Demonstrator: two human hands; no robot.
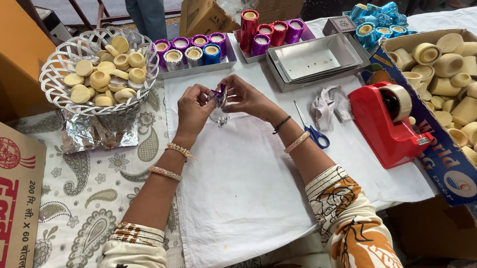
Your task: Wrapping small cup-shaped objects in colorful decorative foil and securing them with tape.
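My left hand [193, 108] and my right hand [247, 97] meet above a white cloth [247, 173], both pinching a small cup wrapped in shiny purple foil [219, 94]. A crumpled bit of silver foil [219, 119] lies on the cloth just below the hands. Bangles sit on both wrists.
A white woven basket [59, 84] of plain cream cups stands at the left, over silver foil sheets [98, 131]. Trays of foil-wrapped cups [194, 51] and empty metal trays [314, 61] line the back. Blue-handled scissors [313, 132], a red tape dispenser [385, 123] and a carton of cream cups [463, 70] lie right.
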